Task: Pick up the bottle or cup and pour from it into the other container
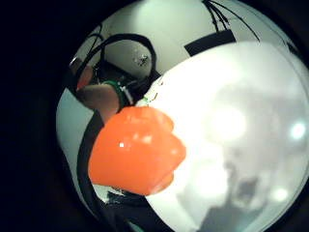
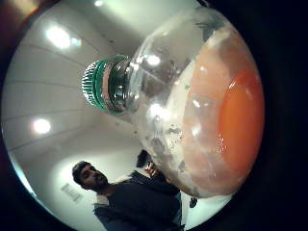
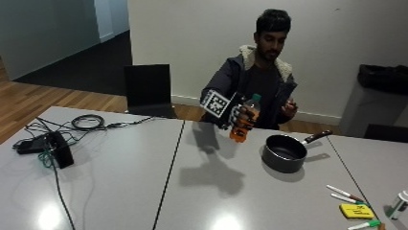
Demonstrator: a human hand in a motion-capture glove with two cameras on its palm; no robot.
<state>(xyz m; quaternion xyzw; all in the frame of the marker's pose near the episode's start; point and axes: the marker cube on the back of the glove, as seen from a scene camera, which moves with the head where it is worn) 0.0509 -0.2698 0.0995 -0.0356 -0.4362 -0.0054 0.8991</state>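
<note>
Bottle with orange drink and a green cap is off the table, roughly upright, grasped around its middle by the gloved right hand. It hangs beside the black saucepan, not yet over it. Thumb side palm view shows the cap apparently on the neck. So the pick-up looks done, transport in hand, pour not started. Next move calls for getting the cap off, probably with the bare hand, then carrying the bottle over the pan and tilting the neck down. Markers lie near the table edge, well apart.
</note>
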